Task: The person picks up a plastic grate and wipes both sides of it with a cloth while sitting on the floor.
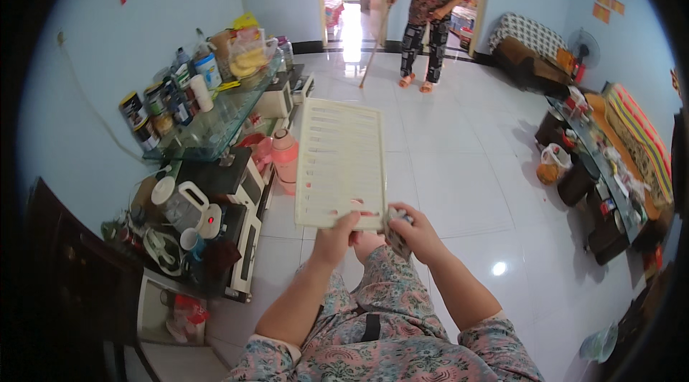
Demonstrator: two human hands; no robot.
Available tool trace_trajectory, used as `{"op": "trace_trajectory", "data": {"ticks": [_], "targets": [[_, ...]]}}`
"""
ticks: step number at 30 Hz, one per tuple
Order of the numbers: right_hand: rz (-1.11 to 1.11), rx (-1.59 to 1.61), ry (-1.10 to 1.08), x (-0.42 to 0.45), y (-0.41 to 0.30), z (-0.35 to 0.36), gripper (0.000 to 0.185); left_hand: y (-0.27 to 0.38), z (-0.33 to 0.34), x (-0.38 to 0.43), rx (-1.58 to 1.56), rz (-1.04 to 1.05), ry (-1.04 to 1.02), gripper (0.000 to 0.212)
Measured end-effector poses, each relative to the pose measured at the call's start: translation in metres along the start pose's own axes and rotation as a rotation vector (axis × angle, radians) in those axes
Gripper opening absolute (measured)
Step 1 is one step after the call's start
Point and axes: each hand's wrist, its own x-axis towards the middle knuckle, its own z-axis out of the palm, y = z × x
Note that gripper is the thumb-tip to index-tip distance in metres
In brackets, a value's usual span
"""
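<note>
A cream-coloured slatted plastic panel (pixel 344 158) with a raised rim is held up before me, above the tiled floor. My left hand (pixel 334 242) grips its near edge, with the thumb on the upper face and the fingers underneath. At the panel's near right corner, my right hand (pixel 420 231) clutches a crumpled patterned cloth (pixel 397 239) against the side rim. Small slots run in rows across the panel, and larger cut-outs lie near the left thumb. My lap in patterned trousers (pixel 398 285) shows below.
On the left, a glass shelf (pixel 223 124) bears jars and bottles; a cabinet below holds an electric kettle (pixel 180 204). A pink thermos (pixel 285 156) stands beside it. Ahead, a person (pixel 428 16) holds a walking stick (pixel 374 48). A cluttered glass-topped table (pixel 619 177) is at right.
</note>
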Motion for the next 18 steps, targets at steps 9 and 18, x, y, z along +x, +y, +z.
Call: {"op": "trace_trajectory", "data": {"ticks": [9,18], "targets": [[0.059,0.184,-0.11,0.086,-0.041,0.05,0.035,0.027,-0.064,0.044,0.021,0.083,0.148,0.029],[0.049,-0.029,-0.065,0.088,-0.023,0.052,0.037,0.006,-0.07,0.034,0.03,0.016,0.096,0.027]]}}
